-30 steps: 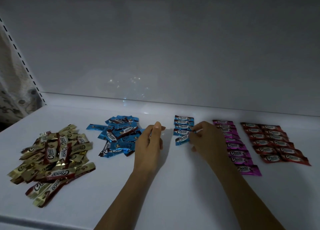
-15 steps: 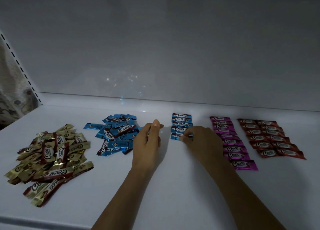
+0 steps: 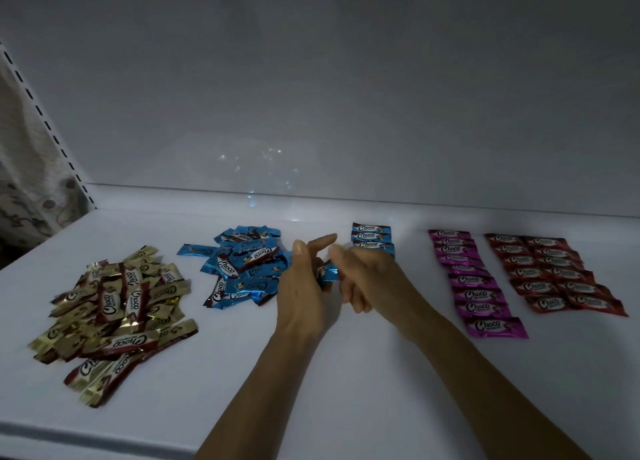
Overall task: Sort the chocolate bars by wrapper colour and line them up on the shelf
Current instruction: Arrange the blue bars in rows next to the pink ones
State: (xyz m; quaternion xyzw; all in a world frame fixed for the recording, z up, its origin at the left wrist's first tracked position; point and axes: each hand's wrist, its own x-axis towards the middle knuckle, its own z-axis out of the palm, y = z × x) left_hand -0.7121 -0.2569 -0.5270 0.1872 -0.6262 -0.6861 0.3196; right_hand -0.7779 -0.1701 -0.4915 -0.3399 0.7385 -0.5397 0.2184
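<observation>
**A:** What does the head camera show on the white shelf (image 3: 346, 383)?

**B:** Five groups of Choco bars. At far left is a loose gold pile (image 3: 114, 300), with bars crossing one another. Right of it is a loose blue pile (image 3: 242, 265). Past the hands, a short blue row (image 3: 372, 236) lies stacked front to back near the back wall (image 3: 311, 96). Further right is a pink column (image 3: 478, 286), then two red columns (image 3: 554, 272) side by side.

**A:** And the hands?

**B:** They meet just right of the blue pile, in front of the blue row. The left hand (image 3: 301, 286) has its lower fingers wrapped round a blue bar (image 3: 328, 274), with the forefinger sticking out towards the right. The bar's shiny end pokes out towards the right hand (image 3: 367, 276).

**A:** Is the right hand gripping it too?

**B:** Its fingers are curled and sit right against that end, thumb raised. I cannot tell whether they pinch the wrapper or only touch it.

**A:** Is the bar on the shelf?

**B:** It looks lifted, held between the two hands.

**A:** Anything else?

**B:** A slotted upright (image 3: 45, 120) at the left edge, with patterned fabric (image 3: 20, 182) beyond it.
</observation>
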